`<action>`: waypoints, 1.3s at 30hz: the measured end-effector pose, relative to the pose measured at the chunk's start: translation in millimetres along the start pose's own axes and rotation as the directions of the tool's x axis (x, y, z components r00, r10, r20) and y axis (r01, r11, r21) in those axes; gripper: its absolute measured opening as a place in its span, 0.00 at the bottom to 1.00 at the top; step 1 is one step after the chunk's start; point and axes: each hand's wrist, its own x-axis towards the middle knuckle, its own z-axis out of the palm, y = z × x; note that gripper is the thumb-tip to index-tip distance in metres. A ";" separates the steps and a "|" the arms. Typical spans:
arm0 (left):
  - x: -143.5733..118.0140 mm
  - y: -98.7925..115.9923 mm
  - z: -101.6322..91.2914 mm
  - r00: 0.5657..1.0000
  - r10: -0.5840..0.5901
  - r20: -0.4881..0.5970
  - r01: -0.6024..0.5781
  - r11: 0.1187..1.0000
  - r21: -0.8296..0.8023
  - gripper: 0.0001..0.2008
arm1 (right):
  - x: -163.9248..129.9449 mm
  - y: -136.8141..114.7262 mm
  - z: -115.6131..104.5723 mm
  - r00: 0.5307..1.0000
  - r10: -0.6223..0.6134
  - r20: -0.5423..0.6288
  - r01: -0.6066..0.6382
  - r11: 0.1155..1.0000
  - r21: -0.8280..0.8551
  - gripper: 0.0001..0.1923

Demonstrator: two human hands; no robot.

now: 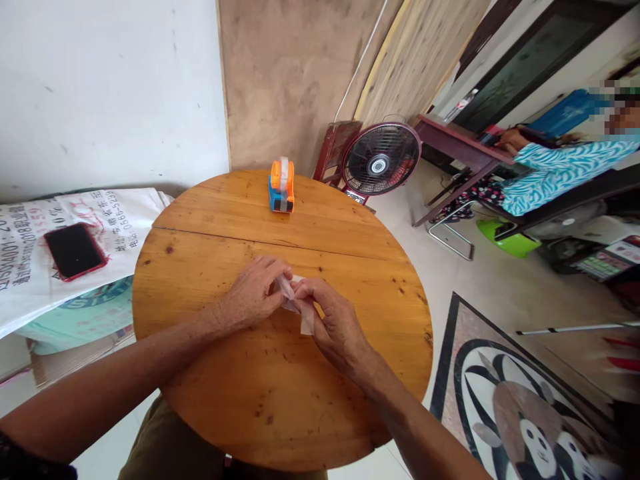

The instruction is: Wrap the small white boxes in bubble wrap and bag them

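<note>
A thin, whitish, see-through sheet (307, 323) is crumpled between my hands, just above or on the round wooden table (280, 393); I cannot tell whether it is paper or plastic film. My left hand (257, 288) comes in from the left, its fingers bent around the sheet's left part and the thumb underneath. With thumb and forefinger together, my right hand (333, 320) pinches the right part, and a flap hangs below its fingers. Beyond the hands, near the table's far edge, stands an orange and blue tape dispenser (275, 183) with a roll of clear tape.
A phone in a red case (75, 251) lies on a printed white sack (131, 230) left of the table. Behind the table's right side stands a fan (381, 163). Farther right, a person in a blue patterned top (555, 175) sits at a dark red desk (463, 143).
</note>
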 end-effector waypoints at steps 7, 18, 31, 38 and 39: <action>-2.1 -4.3 -18.6 0.994 0.012 0.109 -0.005 0.998 -0.060 0.13 | -6.3 -0.3 10.8 0.992 -0.128 -0.018 0.124 0.979 -0.162 0.07; -9.4 -14.4 -24.4 0.950 0.095 0.296 -0.101 0.995 0.005 0.32 | -16.1 4.7 28.4 0.969 -0.246 -0.018 0.225 0.912 -0.343 0.16; -0.8 -1.8 -17.8 0.947 -0.167 0.275 0.271 0.875 -0.401 0.17 | 23.0 12.4 -2.3 0.978 0.190 -0.082 -0.158 0.941 0.298 0.06; 1.4 -7.1 -18.3 0.850 -0.334 0.408 0.520 0.659 -0.544 0.17 | 30.3 25.2 -6.7 0.945 0.305 0.117 -0.309 0.723 0.618 0.19; 1.7 -7.3 -18.0 0.840 -0.356 0.410 0.538 0.643 -0.545 0.17 | 28.2 26.8 -6.2 0.946 0.286 0.152 -0.315 0.709 0.631 0.24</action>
